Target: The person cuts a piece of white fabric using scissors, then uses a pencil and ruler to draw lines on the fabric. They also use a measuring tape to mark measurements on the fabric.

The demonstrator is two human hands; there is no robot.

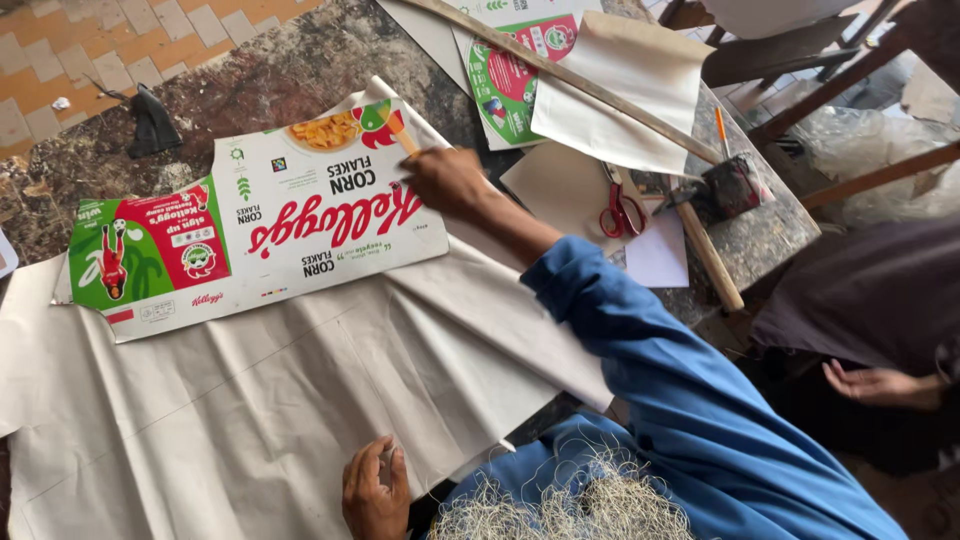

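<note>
The right hand (445, 180) is closing its fingers (418, 160) round a pencil (402, 133), tip at the edge of the flattened cereal carton (280, 225). The left hand (375, 490) is lying flat and holding nothing, pinning the cream paper sheet (250, 400). Tracing well is needing steady pressure on the stiff, glossy card. Red-handled scissors (620, 212) are lying on the mottled stone tabletop (270, 75)

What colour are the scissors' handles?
Red, on the scissors lying beside the paper; head view shows them best.
</note>
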